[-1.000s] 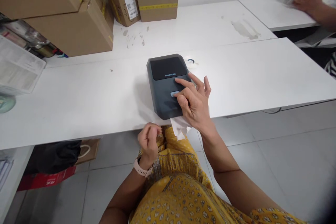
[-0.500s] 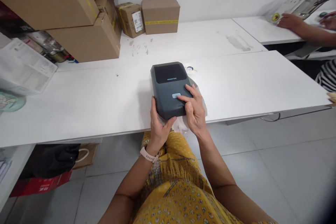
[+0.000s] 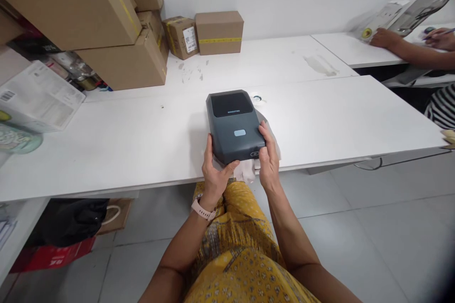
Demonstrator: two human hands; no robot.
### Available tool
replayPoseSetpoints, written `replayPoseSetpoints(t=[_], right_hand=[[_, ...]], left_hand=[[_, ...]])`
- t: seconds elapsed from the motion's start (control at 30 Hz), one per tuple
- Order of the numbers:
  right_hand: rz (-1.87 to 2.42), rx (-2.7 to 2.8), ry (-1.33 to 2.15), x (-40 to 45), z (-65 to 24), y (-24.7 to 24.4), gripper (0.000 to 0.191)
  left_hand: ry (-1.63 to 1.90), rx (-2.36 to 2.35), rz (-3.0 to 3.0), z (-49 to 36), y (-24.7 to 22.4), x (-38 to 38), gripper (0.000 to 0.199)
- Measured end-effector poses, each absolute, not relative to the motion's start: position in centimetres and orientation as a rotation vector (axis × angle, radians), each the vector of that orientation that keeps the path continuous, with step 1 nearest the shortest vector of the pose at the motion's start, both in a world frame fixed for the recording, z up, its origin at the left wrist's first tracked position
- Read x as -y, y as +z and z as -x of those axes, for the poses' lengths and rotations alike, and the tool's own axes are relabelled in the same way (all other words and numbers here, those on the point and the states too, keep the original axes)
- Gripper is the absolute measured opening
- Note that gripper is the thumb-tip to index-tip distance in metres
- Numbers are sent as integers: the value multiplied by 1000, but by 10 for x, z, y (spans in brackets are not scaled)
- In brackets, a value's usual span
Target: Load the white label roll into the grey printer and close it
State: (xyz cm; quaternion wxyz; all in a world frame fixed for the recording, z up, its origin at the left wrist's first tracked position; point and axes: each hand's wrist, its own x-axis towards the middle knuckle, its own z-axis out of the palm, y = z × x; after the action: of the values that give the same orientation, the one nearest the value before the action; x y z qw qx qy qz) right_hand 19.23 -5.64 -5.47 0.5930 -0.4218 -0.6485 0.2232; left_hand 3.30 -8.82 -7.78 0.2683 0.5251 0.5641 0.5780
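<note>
A dark blue-grey boxy device (image 3: 236, 128) with a black glossy panel, a light-blue button and a small oval port on its near side is held over the table's front edge. My left hand (image 3: 215, 175) grips its lower left corner, thumb along the near side. On the lower right, my right hand (image 3: 269, 163) is wrapped round the corner, fingers behind it and thumb near the port. Behind the device, partly hidden, lies a grey flat thing (image 3: 273, 139). A crumpled whitish piece (image 3: 245, 171) hangs at the table edge below it.
Cardboard boxes (image 3: 124, 64) are stacked at the left, with two smaller boxes (image 3: 219, 33) by the wall. A white box (image 3: 42, 97) lies at the far left of the white table (image 3: 124, 147). At right, a co-worker's arm (image 3: 408, 49) rests near a clear bottle (image 3: 417, 12).
My right hand has come off the light-blue button and moved down to the device's lower right corner, which it now grips. My left hand keeps its hold.
</note>
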Motion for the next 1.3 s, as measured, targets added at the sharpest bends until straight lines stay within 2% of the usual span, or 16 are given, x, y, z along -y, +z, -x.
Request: replayPoseSetpoints(t=[0.27, 0.47, 0.67, 1.07, 1.3], right_hand=[[990, 1512, 528, 57, -193, -52, 52], [1007, 1482, 551, 59, -191, -62, 65], [919, 1406, 633, 52, -186, -67, 69], [953, 1327, 620, 54, -181, -64, 55], [976, 1386, 586, 53, -183, -61, 62]], left_hand=[[1584, -1512, -1337, -35, -76, 88, 106], [1646, -1465, -1255, -38, -69, 90, 118], [1779, -1397, -1252, -30, -57, 85, 89], [1863, -1222, -1080, -19, -67, 73, 69], [1879, -1198, -1031, -16, -51, 75, 56]])
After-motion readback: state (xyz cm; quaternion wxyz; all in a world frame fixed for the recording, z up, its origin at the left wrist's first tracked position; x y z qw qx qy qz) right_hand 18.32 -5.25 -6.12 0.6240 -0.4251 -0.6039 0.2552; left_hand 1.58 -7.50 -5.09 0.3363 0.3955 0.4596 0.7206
